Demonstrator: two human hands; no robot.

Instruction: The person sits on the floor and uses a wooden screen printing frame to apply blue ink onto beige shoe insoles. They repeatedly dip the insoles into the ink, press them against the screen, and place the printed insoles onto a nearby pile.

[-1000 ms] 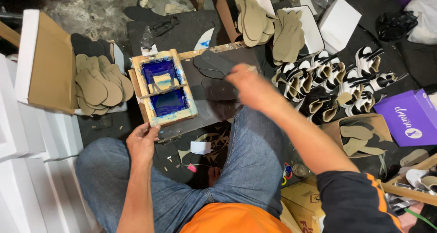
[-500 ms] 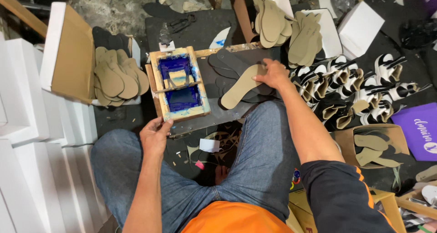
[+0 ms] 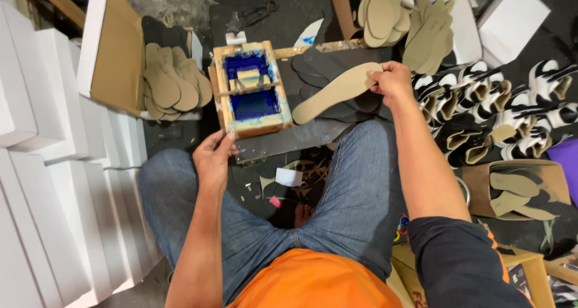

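Right hand pinches the heel end of a tan insole, fingers clamped on it. Insole lies slanted over dark soles on the board, just right of the wooden screen frame; its toe end points toward the frame's lower right corner. Frame holds blue ink inside.

Left hand sits at the frame's near edge, fingers curled against the lower left corner, touching the wood; whether it truly grips, cannot tell.

Left of the frame: stack of tan insoles beside an open cardboard box. Right of the frame, well apart: rows of black-and-white sandals.
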